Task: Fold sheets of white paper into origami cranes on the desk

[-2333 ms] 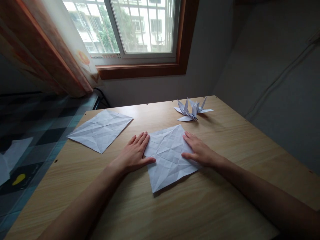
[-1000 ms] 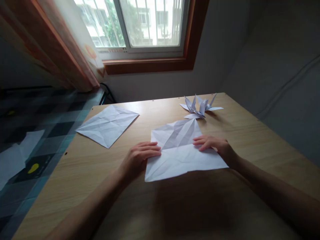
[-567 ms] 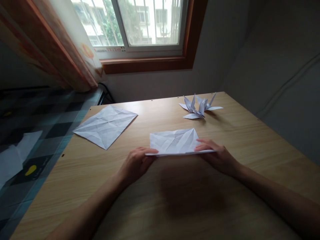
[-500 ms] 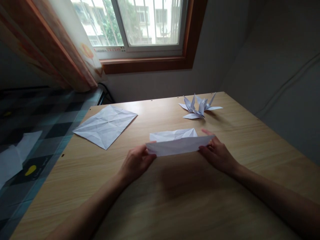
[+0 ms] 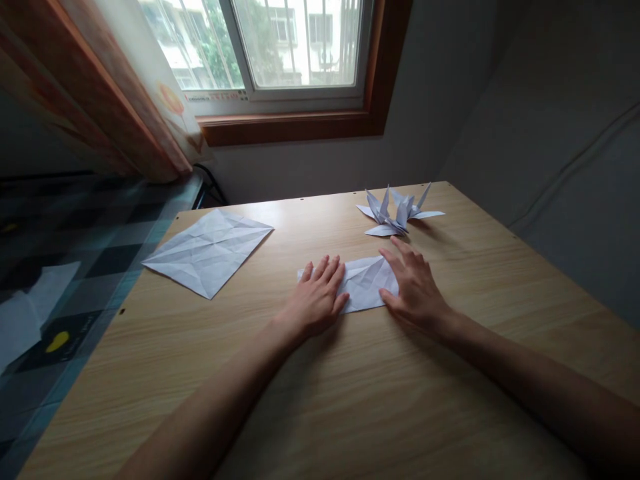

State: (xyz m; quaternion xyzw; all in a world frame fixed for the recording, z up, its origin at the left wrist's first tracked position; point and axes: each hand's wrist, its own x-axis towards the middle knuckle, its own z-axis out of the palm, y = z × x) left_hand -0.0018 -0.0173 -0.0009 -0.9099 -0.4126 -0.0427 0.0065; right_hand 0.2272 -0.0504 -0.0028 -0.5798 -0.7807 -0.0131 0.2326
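Observation:
A creased sheet of white paper [image 5: 367, 283], folded into a long rectangle, lies on the wooden table [image 5: 210, 373] in front of me. Flat over its left part rests my left hand [image 5: 319, 297], fingers stretched out and covering that end. My right hand [image 5: 413, 283] is at the paper's right end, its fingers spread, thumb at the near corner and index finger at the far one. Beyond it stand folded white paper cranes [image 5: 387, 217], close together. Another creased white sheet [image 5: 210, 252] is spread flat at the left.
A checked cloth [image 5: 113, 260] covers a surface left of the table, with more white paper [image 5: 30, 313] on it. A window [image 5: 300, 53] and an orange curtain [image 5: 100, 87] are at the back. A cable [image 5: 565, 167] runs along the right wall.
The paper's raised near flap has come down flat. My hands have let go of its edges; the left now lies on top, and the right has opened at the right end.

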